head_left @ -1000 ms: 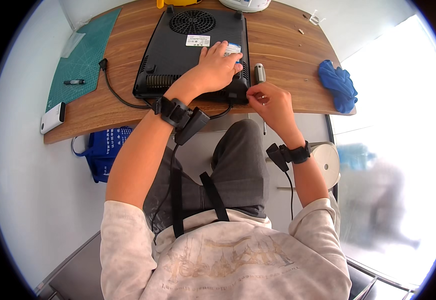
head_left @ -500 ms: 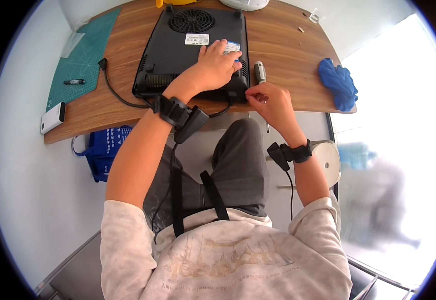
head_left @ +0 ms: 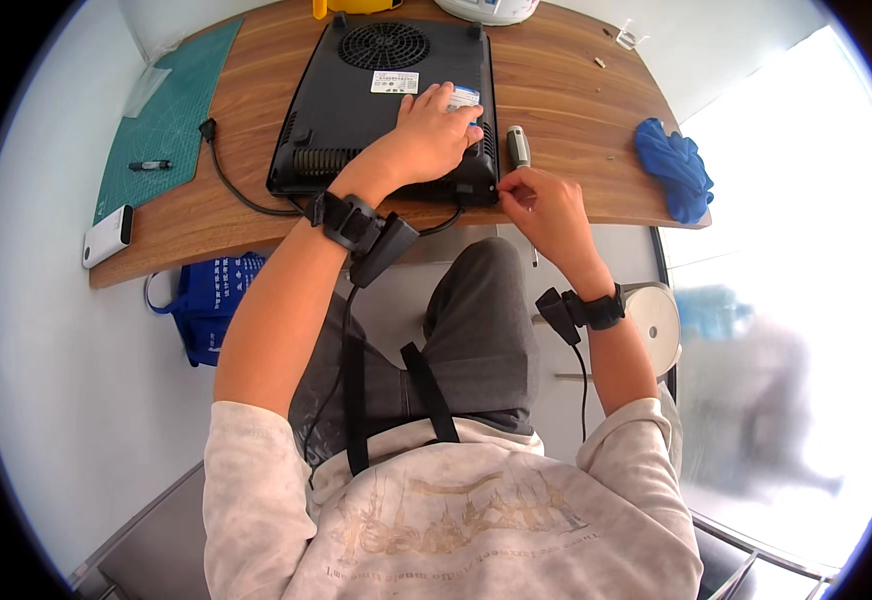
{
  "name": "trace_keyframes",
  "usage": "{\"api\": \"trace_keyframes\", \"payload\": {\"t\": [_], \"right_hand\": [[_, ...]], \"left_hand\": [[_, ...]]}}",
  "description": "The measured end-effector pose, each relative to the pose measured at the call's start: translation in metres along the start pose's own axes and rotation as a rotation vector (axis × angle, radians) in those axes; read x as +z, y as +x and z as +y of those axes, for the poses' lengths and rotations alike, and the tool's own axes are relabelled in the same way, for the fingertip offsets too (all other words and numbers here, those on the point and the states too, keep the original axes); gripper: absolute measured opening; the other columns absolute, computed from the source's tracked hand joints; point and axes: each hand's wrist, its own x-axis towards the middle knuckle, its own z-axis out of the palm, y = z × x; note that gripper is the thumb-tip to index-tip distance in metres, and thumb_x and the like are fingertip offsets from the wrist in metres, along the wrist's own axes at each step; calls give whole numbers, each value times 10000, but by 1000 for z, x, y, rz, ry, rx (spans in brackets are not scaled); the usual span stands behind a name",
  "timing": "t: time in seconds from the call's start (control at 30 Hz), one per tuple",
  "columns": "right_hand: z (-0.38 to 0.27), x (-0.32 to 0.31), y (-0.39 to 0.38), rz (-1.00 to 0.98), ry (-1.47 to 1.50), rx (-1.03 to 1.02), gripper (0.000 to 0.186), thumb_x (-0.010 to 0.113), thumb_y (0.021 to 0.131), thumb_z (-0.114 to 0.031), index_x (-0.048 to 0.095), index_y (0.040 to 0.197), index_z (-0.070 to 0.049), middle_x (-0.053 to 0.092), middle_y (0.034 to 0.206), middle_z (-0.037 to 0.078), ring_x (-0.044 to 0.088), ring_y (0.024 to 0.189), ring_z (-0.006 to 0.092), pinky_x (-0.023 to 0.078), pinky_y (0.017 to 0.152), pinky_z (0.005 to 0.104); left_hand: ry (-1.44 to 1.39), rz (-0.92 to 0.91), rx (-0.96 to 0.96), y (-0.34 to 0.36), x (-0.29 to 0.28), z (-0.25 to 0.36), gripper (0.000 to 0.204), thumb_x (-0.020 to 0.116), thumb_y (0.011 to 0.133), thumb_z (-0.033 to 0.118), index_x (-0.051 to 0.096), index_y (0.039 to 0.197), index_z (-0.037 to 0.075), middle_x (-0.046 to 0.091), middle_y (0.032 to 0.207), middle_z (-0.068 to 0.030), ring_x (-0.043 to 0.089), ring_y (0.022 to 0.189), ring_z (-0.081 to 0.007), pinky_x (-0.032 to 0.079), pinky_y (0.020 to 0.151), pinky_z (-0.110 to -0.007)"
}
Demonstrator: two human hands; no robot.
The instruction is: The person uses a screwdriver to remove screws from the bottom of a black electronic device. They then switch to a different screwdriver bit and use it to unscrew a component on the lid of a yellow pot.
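A black induction cooker (head_left: pixel 356 110) lies upside down on the wooden table, its round fan grille (head_left: pixel 384 46) at the far end. My left hand (head_left: pixel 431 138) rests flat on its underside with the fingers spread, partly covering a blue-and-white label (head_left: pixel 464 97). At the cooker's near right corner, my right hand (head_left: pixel 546 205) is closed in a pinch; whatever the fingertips hold is too small to make out. Just beyond that hand shows the grey-and-white handle (head_left: pixel 518 147) of what looks like a screwdriver. A thin shaft shows below the hand, the part between hidden.
The cooker's black cord ends in a plug (head_left: pixel 207 129) on the left. Beside it are a green cutting mat (head_left: pixel 171 110), a black pen (head_left: pixel 149 164) and a white power bank (head_left: pixel 108 237). A blue cloth (head_left: pixel 674 170) lies at the right edge. A blue bag (head_left: pixel 206 310) sits below the table.
My right fingertips have shifted slightly right, away from the cooker's corner, where a small light spot now shows. My left hand stays in place on the underside.
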Motion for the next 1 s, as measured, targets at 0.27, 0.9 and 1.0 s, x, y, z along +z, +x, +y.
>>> {"api": "trace_keyframes", "payload": {"t": [0.27, 0.9, 1.0], "right_hand": [[1, 1, -2, -1, -18, -120, 98, 687, 840, -21, 687, 938, -9, 679, 807, 115, 682, 707, 237, 539, 671, 330], [29, -17, 35, -53, -390, 184, 392, 726, 838, -309, 670, 1088, -14, 724, 899, 168, 684, 906, 373, 531, 781, 459], [31, -17, 45, -57, -396, 153, 516, 737, 810, -310, 622, 1201, 6, 722, 908, 199, 685, 938, 380, 528, 827, 472]], "left_hand": [[31, -7, 3, 1, 0, 2, 422, 464, 1048, 359, 562, 1389, 129, 341, 1506, -346, 300, 1439, -457, 223, 1158, -570], [79, 58, 18, -3, 0, 5, 395, 508, 1040, 309, 582, 1371, 106, 391, 1484, -315, 401, 1369, -451, 302, 1131, -511], [58, 54, 28, -1, 2, 5, 398, 502, 1040, 318, 580, 1372, 113, 379, 1491, -320, 371, 1390, -454, 275, 1139, -536]]}}
